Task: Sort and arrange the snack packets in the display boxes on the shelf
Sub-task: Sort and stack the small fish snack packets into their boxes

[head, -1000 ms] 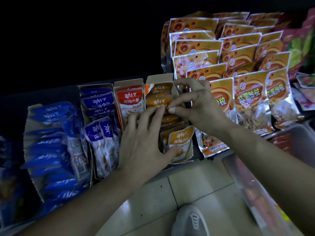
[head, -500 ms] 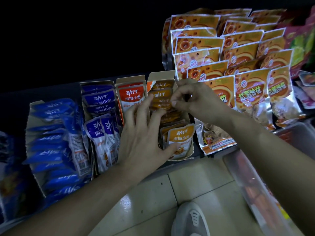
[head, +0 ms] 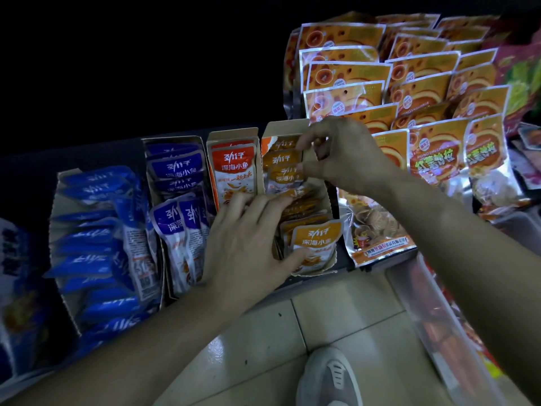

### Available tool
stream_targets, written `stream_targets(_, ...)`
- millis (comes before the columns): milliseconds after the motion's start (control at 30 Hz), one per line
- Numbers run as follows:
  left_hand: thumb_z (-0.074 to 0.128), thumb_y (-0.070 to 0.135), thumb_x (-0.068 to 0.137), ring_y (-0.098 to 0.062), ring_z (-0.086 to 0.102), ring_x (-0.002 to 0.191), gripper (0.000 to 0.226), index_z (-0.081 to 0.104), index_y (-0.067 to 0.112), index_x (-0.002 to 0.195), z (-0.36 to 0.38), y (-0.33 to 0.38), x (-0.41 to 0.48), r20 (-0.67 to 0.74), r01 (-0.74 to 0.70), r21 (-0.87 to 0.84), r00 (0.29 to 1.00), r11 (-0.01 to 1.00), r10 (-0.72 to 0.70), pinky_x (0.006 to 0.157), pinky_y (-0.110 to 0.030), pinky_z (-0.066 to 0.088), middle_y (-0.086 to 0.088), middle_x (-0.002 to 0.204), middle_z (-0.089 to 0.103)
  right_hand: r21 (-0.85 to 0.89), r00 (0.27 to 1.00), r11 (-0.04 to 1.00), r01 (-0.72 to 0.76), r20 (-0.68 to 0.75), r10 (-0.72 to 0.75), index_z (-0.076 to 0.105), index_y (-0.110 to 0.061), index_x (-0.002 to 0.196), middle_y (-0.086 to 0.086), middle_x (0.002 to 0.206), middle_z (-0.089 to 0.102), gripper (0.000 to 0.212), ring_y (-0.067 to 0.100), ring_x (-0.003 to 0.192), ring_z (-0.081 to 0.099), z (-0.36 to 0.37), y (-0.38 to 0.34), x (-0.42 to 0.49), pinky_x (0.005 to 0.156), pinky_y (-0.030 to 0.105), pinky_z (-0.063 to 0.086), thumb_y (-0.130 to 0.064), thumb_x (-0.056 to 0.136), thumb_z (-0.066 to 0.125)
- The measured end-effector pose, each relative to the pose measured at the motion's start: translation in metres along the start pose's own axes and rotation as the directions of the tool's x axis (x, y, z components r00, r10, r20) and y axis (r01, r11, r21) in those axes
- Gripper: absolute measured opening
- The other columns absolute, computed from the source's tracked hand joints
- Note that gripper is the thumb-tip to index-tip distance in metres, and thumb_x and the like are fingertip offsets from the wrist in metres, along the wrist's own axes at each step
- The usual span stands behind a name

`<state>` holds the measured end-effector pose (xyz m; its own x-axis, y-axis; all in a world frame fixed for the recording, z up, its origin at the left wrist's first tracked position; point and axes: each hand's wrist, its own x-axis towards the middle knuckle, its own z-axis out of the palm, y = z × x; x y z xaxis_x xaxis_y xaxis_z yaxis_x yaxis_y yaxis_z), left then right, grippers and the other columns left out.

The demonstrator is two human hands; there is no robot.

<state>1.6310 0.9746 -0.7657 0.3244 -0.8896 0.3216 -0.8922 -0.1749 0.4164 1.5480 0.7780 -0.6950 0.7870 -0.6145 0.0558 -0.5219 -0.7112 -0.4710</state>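
Person's left hand (head: 248, 247) lies spread, fingers near straight, over the orange packets (head: 316, 241) in a cardboard box (head: 288, 127) on the shelf (head: 87, 153), thumb touching the front packet. Right hand (head: 342, 153), fingers curled, pinches packets at the box's rear btwn thumb & forefinger. Front packet reads "劲仔 深海小鱼"; same wording on the red packet (head: 234, 171) in the next box left & on the purple packets (head: 175, 168) beyond. Large pouches (head: 436, 148) at right show "FOOD".

The left hand (head: 248, 238) lay flat, fingers (head: 259, 204) spread and straight; the right hand (head: 345, 155) arched, fingers curled toward its thumb.
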Motion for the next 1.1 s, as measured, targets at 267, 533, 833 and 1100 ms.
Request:
stream_targets(267, 0.067, 0.072, 0.076, -0.02, 0.049, 0.117, 0.08, 0.055, 0.023, 0.138, -0.001, -0.001, 0.0, 0.008, 0.014, -0.01, 1.0, 1.0, -0.014, 0.093, -0.038, 0.046, 0.009, 0.13, 0.06, -0.07, 0.998, 0.995, 0.066, -0.018, -0.068, 0.077, -0.013, 0.091, -0.002, 0.092, 0.06, 0.011, 0.011, 0.08, 0.053, 0.017, 0.005, -0.005, 0.069, 0.025, 0.045, -0.015, 0.081, 0.08)
stream_targets(533, 0.069, 0.07, 0.077, -0.021, 0.05, 0.117, 0.079, 0.056, 0.022, 0.138, -0.001, 0.001, 0.0, 0.003, 0.015, -0.006, 1.0, 1.0, -0.015, 0.094, -0.037, 0.045, 0.007, 0.13, 0.06, -0.072, 0.993, 0.992, 0.099, -0.063, -0.104, 0.071, -0.017, 0.118, 0.005, 0.116, 0.062, 0.041, 0.01, 0.094, 0.051, 0.018, 0.005, -0.004, 0.08, 0.024, 0.041, -0.021, 0.079, 0.082)
stream_targets(833, 0.07, 0.07, 0.077, -0.022, 0.05, 0.118, 0.08, 0.055, 0.022, 0.139, 0.001, 0.001, -0.001, -0.002, 0.02, -0.007, 1.0, 1.0, -0.021, 0.094, -0.037, 0.044, 0.005, 0.131, 0.06, -0.038, 0.991, 0.999, -0.007, 0.13, 0.012, 0.072, -0.012, 0.091, -0.017, 0.085, 0.048, 0.011, -0.003, 0.074, 0.049, 0.011, -0.006, 0.003, 0.058, 0.003, 0.037, -0.019, 0.084, 0.078)
stream_targets(1100, 0.068, 0.072, 0.077, -0.021, 0.048, 0.119, 0.081, 0.052, 0.024, 0.14, 0.001, 0.0, -0.002, 0.019, 0.032, 0.011, 0.999, 0.999, -0.033, 0.095, -0.038, 0.044, 0.007, 0.132, 0.059, -0.042, 0.998, 0.999, 0.019, -0.062, -0.022, 0.068, -0.02, 0.121, 0.0, 0.111, 0.066, 0.042, 0.011, 0.093, 0.055, 0.014, -0.002, -0.007, 0.077, 0.024, 0.046, -0.022, 0.081, 0.08)
